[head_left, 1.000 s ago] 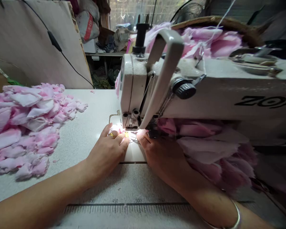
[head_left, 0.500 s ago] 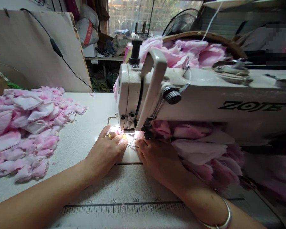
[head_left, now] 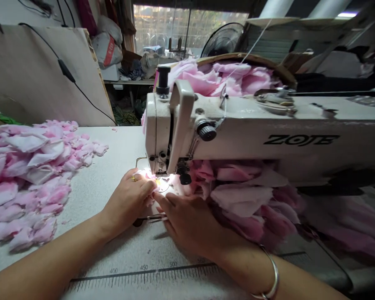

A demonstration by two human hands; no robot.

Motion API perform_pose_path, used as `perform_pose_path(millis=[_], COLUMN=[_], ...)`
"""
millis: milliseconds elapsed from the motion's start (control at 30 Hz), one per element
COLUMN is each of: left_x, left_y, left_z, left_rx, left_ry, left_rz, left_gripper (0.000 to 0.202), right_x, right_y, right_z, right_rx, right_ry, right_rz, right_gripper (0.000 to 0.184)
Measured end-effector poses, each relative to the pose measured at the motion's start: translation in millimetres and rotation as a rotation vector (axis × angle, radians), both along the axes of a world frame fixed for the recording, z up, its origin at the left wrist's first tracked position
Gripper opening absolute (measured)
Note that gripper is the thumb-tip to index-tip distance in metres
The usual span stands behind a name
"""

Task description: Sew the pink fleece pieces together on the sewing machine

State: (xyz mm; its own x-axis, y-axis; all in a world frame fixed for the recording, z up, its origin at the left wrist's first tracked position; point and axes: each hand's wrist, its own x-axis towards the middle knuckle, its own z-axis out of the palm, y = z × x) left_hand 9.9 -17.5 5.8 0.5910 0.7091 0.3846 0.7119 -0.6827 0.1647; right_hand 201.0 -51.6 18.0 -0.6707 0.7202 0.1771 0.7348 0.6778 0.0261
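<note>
In the head view, the left hand [head_left: 126,200] pinches a thin, frayed pink cloth [head_left: 150,201] in the bright light beneath the smooth enamelled head of the sewing machine [head_left: 237,137]; the right hand [head_left: 187,221] reaches its forefinger to the same spot, a slim metal tool [head_left: 153,217] jutting from under its fingers, though whether gripped I cannot tell; crumpled, petal-like scraps [head_left: 34,166] heap on the speckled tabletop [head_left: 93,187] at left.

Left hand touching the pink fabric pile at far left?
Apart. The head view shows a strip of pale tabletop between the left hand and the pink fabric pile.
</note>
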Motion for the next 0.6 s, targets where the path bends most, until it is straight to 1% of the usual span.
perform_pose_path(millis=[67,167,267,333,400,467,533,600], left_x=[-2,-4,-5,-5,-5,-4,-3,-2], left_y=[3,6,7,5,3,1,0,1], left_z=[-0.5,-0.8,1.3,4.2,7.3,9.3,9.4,8.0], left_rx=[-0.043,-0.098,-0.165,-0.222,-0.256,-0.233,-0.16,-0.078], left_ry=[-0.042,-0.133,-0.195,-0.22,-0.219,-0.186,-0.135,-0.086], left_rz=[0.003,0.019,0.026,0.038,0.054,0.054,0.023,-0.012], left_gripper=[0.01,0.008,0.009,0.01,0.012,0.015,0.016,0.016], right_x=[-3,-4,-3,-2,-3,-4,-6,-8], right_y=[-2,-3,-4,-4,-4,-4,-4,-4], right_z=[-3.7,-10.1,-15.2,-16.3,-14.1,-8.8,-1.9,3.9], right_rx=[0.002,0.004,0.038,0.057,0.054,0.039,0.047,0.084], right_ry=[0.027,0.06,0.065,0.059,0.05,0.029,-0.009,-0.046], right_rz=[0.031,0.024,0.028,0.034,0.03,0.039,0.074,0.129], right_gripper=[0.046,0.047,0.049,0.046,0.038,0.029,0.022,0.019])
